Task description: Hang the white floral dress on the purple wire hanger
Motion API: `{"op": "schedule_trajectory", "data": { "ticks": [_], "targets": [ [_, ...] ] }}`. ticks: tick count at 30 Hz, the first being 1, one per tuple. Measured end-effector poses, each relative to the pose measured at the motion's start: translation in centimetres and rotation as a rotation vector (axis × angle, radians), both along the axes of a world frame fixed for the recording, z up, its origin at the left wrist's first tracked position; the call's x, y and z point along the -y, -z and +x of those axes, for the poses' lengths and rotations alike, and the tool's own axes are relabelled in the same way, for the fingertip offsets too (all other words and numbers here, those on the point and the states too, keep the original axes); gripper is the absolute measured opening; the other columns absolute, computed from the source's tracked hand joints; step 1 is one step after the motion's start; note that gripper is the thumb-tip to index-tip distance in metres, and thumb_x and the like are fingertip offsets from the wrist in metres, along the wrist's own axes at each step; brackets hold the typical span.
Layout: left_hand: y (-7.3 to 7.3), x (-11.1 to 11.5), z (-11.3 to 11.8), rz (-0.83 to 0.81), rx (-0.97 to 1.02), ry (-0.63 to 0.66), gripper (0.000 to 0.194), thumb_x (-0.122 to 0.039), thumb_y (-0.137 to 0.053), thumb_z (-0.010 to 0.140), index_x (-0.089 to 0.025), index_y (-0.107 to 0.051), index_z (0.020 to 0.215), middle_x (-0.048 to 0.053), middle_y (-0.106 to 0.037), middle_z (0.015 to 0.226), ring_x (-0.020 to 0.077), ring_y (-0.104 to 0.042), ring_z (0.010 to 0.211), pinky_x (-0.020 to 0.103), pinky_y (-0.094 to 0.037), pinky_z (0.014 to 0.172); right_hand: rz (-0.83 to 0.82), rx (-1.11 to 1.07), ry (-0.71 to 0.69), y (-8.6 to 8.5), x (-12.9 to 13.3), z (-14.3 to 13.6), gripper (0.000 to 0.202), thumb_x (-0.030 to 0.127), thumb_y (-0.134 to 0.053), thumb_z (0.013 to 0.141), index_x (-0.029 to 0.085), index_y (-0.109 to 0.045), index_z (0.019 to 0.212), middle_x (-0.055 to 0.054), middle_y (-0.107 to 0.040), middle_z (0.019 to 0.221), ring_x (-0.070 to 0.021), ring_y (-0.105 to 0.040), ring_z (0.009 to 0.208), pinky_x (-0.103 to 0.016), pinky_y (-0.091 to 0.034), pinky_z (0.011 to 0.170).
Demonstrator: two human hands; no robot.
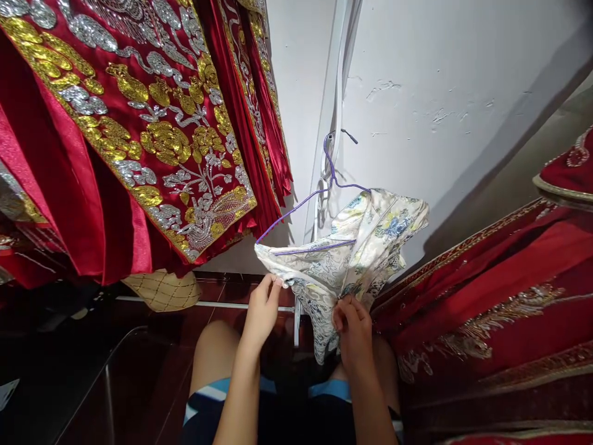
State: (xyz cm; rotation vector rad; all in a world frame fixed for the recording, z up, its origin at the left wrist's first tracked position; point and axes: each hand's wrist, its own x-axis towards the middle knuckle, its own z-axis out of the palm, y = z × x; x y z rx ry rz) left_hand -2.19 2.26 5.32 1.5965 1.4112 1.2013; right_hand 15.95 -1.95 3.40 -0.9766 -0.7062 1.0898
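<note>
Between red embroidered garments, hands pinch a white floral fabric garment.
White wall far, dark-red tiled floor near.

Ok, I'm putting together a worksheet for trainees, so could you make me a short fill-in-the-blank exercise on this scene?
1. The patterned garment is on a ____ hanger.
2. Of the left hand and the right hand, the ____ one is closer to the hanging red panel.
3. The panel bears shiny embroidery in silver and ____.

Missing words: purple; left; gold.
</note>
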Motion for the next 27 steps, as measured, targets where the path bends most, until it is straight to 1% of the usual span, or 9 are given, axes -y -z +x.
{"op": "schedule_trajectory", "data": {
  "ticks": [3,6,11,15,16,18,21,24,27],
  "targets": [
    [-0.6,0.6,-0.7,-0.064,-0.103,0.193,0.021,-0.032,-0.048,0.094,-0.019,-0.061,0.083,0.005,-0.067,0.089,0.0236,-0.061,0.091,0.033,-0.044,0.087,0.004,0.004,0.036,0.4,0.1,0.4,0.032,0.036,-0.068,0.080,0.022,-0.045,0.061,0.007,-0.038,0.046,-0.0092,-0.031,0.043,-0.025,-0.026,0.045],
    [-0.7,1.1,-1.1,-0.135,-0.166,0.401,0.019,-0.027,-0.050,0.091,-0.019,-0.059,0.076,0.004,-0.065,0.082,0.0221,-0.059,0.084,0.031,-0.044,0.082,-0.028,0.057,0.047,1.0,0.1,0.8,0.032,0.037,-0.066,0.079,0.022,-0.046,0.060,0.007,-0.039,0.045,-0.0095,-0.031,0.043,-0.024,-0.023,0.044],
    [-1.7,1.1,-0.8,-0.048,0.122,0.323,0.027,-0.039,-0.048,0.098,-0.018,-0.055,0.082,0.001,-0.056,0.083,0.0170,-0.050,0.082,0.027,-0.041,0.079,-0.200,0.274,-0.135,2.8,-0.1,2.7,0.031,0.037,-0.066,0.071,0.022,-0.046,0.052,0.006,-0.041,0.041,-0.0097,-0.032,0.041,-0.024,-0.024,0.044],
    [-2.9,1.8,0.6,-0.020,0.355,0.374,0.026,-0.040,-0.053,0.097,-0.018,-0.058,0.084,0.002,-0.053,0.083,0.0155,-0.049,0.079,0.025,-0.040,0.074,-0.244,0.496,-0.312,3.6,0.0,3.9,0.021,0.033,-0.071,0.065,0.019,-0.058,0.057,0.001,-0.057,0.054,-0.0151,-0.051,0.054,-0.028,-0.041,0.054],
    [-3.0,2.2,1.2,-0.029,0.375,0.398,0.026,-0.040,-0.055,0.096,-0.017,-0.059,0.084,0.002,-0.054,0.083,0.0154,-0.049,0.078,0.025,-0.040,0.071,-0.210,0.524,-0.332,3.3,0.2,3.8,0.016,0.031,-0.073,0.064,0.017,-0.065,0.067,-0.001,-0.063,0.064,-0.0175,-0.057,0.063,-0.030,-0.046,0.061],
    [-3.3,2.9,2.5,-0.039,0.390,0.456,0.025,-0.040,-0.058,0.094,-0.017,-0.062,0.085,0.004,-0.057,0.084,0.0161,-0.052,0.077,0.026,-0.042,0.071,-0.128,0.544,-0.426,2.1,0.8,3.1,0.034,0.026,-0.078,0.063,0.018,-0.071,0.095,-0.003,-0.071,0.089,-0.0228,-0.065,0.086,-0.034,-0.052,0.079],
    [-3.5,3.6,4.3,0.016,0.328,0.487,0.023,-0.037,-0.058,0.095,-0.017,-0.066,0.087,0.007,-0.062,0.090,0.0192,-0.058,0.087,0.029,-0.046,0.081,-0.021,0.518,-0.648,-0.4,1.8,1.1,0.056,0.021,-0.076,0.070,0.023,-0.063,0.124,-0.006,-0.069,0.116,-0.0267,-0.063,0.110,-0.039,-0.049,0.097],
    [-3.2,3.6,4.6,0.055,0.216,0.445,0.024,-0.037,-0.054,0.097,-0.020,-0.069,0.104,0.009,-0.064,0.110,0.0225,-0.059,0.106,0.032,-0.045,0.095,0.006,0.441,-0.657,-2.3,2.0,-0.5,0.041,0.020,-0.065,0.081,0.024,-0.065,0.121,-0.006,-0.069,0.115,-0.0261,-0.063,0.109,-0.038,-0.050,0.097],
    [-1.7,3.2,3.4,-0.033,0.182,0.538,0.039,-0.044,-0.045,0.100,-0.025,-0.059,0.131,0.009,-0.058,0.131,0.0246,-0.053,0.124,0.035,-0.039,0.107,-0.010,0.443,-0.700,-3.5,1.4,0.1,0.025,0.021,-0.063,0.081,0.022,-0.071,0.105,-0.005,-0.072,0.100,-0.0246,-0.065,0.096,-0.035,-0.054,0.083]
  ]
}}
